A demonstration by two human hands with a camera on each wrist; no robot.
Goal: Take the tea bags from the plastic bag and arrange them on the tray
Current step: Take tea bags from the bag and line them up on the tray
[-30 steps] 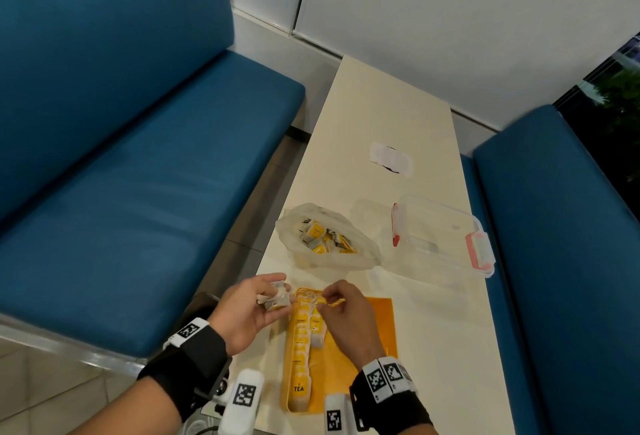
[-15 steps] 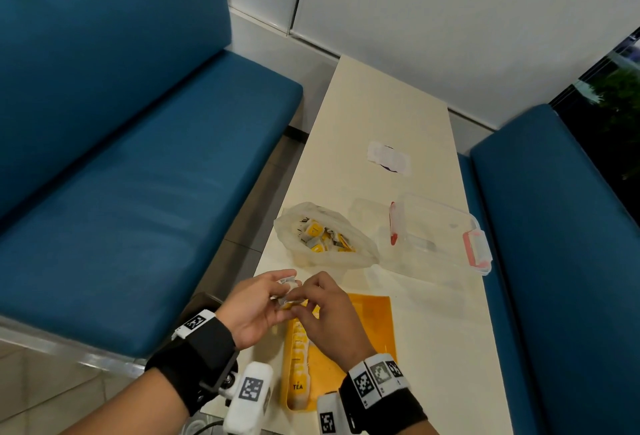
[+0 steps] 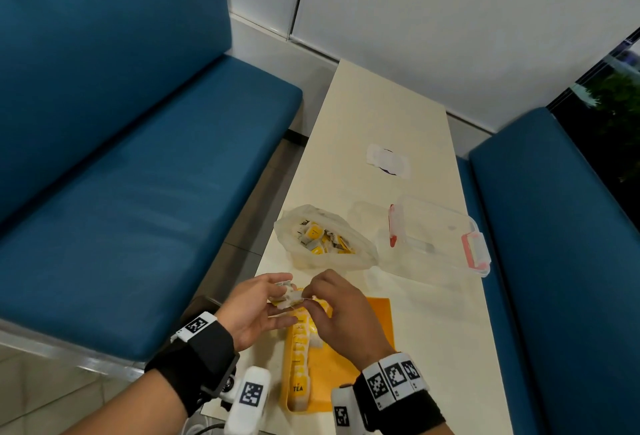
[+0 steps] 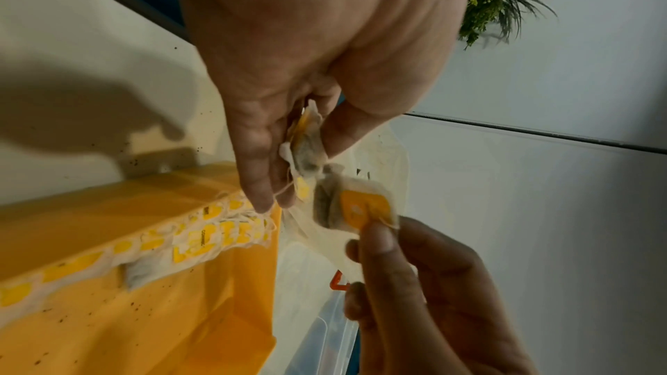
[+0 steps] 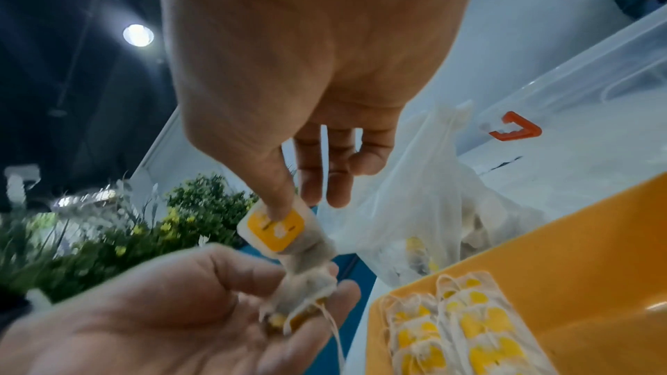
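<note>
Cream table [image 3: 391, 115] between blue benches: right hand [image 3: 341, 316] pinches a tea bag's [image 4: 348, 206] yellow tag; left hand [image 3: 256, 306] clamps spare tea bags [image 4: 307, 141] above the orange tray [image 3: 379, 323]. Light, limp, tearable; best gripped by the tag.

Dim indoor light, wide-angle bending at edges, wrist views blurred, hand shadow on table [image 4: 90, 39].

Blue benches [image 3: 145, 171], cream table [image 3: 381, 115], white wall [image 3: 450, 11]
</note>
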